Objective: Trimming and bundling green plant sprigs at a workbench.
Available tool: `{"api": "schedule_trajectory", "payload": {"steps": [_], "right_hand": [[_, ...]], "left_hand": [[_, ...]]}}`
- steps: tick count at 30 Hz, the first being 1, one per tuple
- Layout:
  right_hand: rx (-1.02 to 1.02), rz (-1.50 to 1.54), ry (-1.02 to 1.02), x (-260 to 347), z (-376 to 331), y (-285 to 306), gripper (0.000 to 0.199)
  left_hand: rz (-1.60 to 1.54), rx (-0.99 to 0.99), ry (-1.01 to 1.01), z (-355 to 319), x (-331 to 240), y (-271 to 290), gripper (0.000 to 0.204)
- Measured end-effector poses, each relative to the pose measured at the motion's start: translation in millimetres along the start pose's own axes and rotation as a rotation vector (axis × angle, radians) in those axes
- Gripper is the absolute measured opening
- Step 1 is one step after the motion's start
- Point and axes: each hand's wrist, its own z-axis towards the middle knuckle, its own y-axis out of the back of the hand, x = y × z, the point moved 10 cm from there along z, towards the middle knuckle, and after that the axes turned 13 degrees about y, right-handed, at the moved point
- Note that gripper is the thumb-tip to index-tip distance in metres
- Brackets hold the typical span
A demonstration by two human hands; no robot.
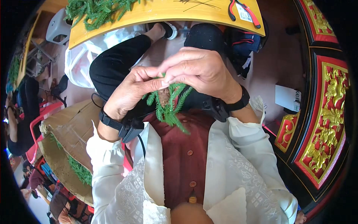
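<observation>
Over my lap, my left hand (136, 87) and my right hand (201, 71) meet at the top of a green artificial pine sprig (167, 110). The sprig hangs down below my fingers, with a brown pine cone (164, 96) among its needles. My left thumb and fingers pinch its upper end. The fingers of my right hand are also pressed together there, touching the left fingertips. Whatever thin part lies between the right fingertips is hidden.
Ahead stands a yellow table (149, 13) with a heap of green sprigs (99, 11), thin dark wires (197, 4) and red-handled pliers (244, 11). A cardboard box (71, 130) with greenery is at my left. Carved red-and-gold panels (324, 115) rise at right. Other people sit at far left.
</observation>
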Motion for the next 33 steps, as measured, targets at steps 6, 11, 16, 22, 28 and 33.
{"api": "schedule_trajectory", "payload": {"steps": [6, 11, 16, 22, 28, 33], "right_hand": [[0.083, -0.034, 0.045, 2.7, -2.3, -1.6, 0.019], [0.138, -0.14, 0.087, 6.9, -2.4, -5.0, 0.016], [0.189, -0.289, -0.057, -4.9, -7.8, -6.9, 0.014], [-0.104, -0.226, -0.239, -22.9, -15.9, 1.7, 0.02], [-0.08, -0.14, -0.377, -22.6, -10.3, 16.5, 0.025], [0.03, -0.133, -0.202, -15.1, -6.1, 10.2, 0.031]], "left_hand": [[-0.099, 0.0, 0.029, 4.0, 2.9, -2.2, 0.012], [-0.083, 0.023, 0.061, 7.1, 11.2, 5.2, 0.01], [-0.032, -0.181, -0.009, 7.5, 8.6, 14.9, 0.007], [0.14, -0.476, -0.242, -5.4, -13.3, 17.7, 0.005], [-0.105, -0.344, -0.139, 0.1, -0.7, 24.9, 0.005], [-0.185, -0.227, -0.066, 2.1, 1.9, 18.2, 0.005]]}}
